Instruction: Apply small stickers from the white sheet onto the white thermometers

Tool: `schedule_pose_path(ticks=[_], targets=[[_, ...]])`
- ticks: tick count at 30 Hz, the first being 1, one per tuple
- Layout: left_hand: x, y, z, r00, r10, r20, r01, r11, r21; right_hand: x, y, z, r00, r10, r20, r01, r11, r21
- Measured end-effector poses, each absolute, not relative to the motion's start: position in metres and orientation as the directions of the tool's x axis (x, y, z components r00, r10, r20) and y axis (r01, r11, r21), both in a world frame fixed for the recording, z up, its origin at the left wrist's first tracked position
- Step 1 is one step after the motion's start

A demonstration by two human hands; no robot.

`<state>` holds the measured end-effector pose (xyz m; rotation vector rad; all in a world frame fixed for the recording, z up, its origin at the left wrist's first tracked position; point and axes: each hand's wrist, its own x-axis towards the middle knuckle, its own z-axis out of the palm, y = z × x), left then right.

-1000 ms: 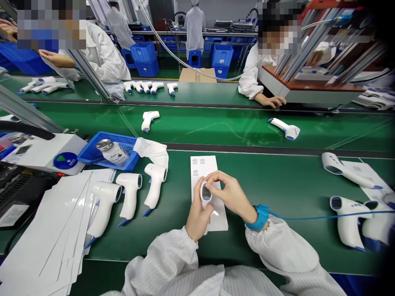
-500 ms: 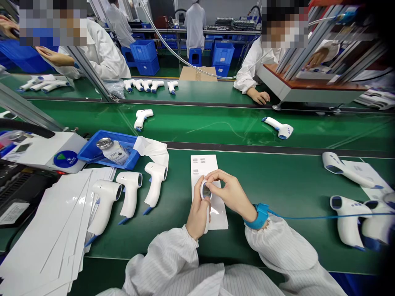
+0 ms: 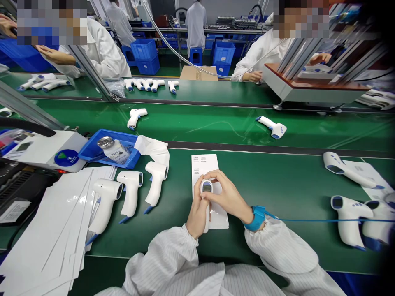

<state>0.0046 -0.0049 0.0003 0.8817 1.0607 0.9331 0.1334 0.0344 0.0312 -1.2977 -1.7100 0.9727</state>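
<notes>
A white infrared thermometer (image 3: 207, 187) is held upright over a sheet of labels (image 3: 202, 161), its small grey screen facing me. My left hand (image 3: 196, 216) is closed round its handle. With thumb and fingers, my right hand (image 3: 230, 198) grips the thermometer's head beside the screen. A blue strap (image 3: 258, 218) with a cord circles my right wrist. Part of the label sheet is hidden under my hands. To the left lie several more thermometers (image 3: 156, 183) with blue flaps hanging from their handles.
A blue tray (image 3: 131, 161) holds a metal-topped bottle (image 3: 113, 150), left of me. White sheets (image 3: 52, 222) are piled nearby. More thermometers (image 3: 352, 218) lie on the right. Beyond the bench runs a green conveyor (image 3: 197, 123) carrying thermometers; co-workers sit across it.
My right thumb has shifted down to the screen's lower edge, uncovering more of the screen. Thermometers on the conveyor have moved left. The co-worker at right has drawn a hand back.
</notes>
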Motion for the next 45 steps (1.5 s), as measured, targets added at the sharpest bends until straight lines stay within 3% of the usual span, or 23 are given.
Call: schedule_pose_path(ticks=[6,16,20,27,29,34,41,45], targets=[[0.004,-0.005,0.000,0.216,0.929,-0.302,-0.194,0.344,0.919,0.130,0.040,0.029,-0.107,0.978,0.180,0.369,0.207,-0.906],[-0.008,-0.005,0.003,0.340,0.910,-0.237,-0.340,0.354,0.871,0.125,0.022,0.019,-0.241,0.968,-0.065,0.151,-0.029,-0.988],[-0.010,-0.006,0.007,0.310,0.940,-0.142,-0.235,0.221,0.947,0.122,0.022,0.034,-0.246,0.959,-0.140,0.023,-0.138,-0.990],[-0.015,-0.002,0.024,0.257,0.958,0.129,-0.092,-0.109,0.990,0.124,0.023,0.049,-0.349,0.937,-0.031,-0.057,-0.054,-0.997],[-0.015,-0.002,0.026,0.231,0.969,0.082,-0.143,-0.050,0.989,0.128,0.024,0.050,-0.373,0.928,-0.017,-0.062,-0.043,-0.997],[-0.012,-0.005,0.030,0.229,0.952,-0.203,-0.302,0.268,0.915,0.133,0.031,0.051,-0.273,0.962,0.015,0.027,0.023,-0.999],[-0.007,-0.008,0.027,0.284,0.924,-0.256,-0.365,0.351,0.862,0.117,0.030,0.043,-0.045,0.996,0.072,0.130,0.077,-0.989],[-0.008,0.005,0.033,0.164,0.911,-0.378,-0.380,0.413,0.828,0.105,0.006,0.033,0.025,0.997,-0.071,0.132,-0.074,-0.989]])
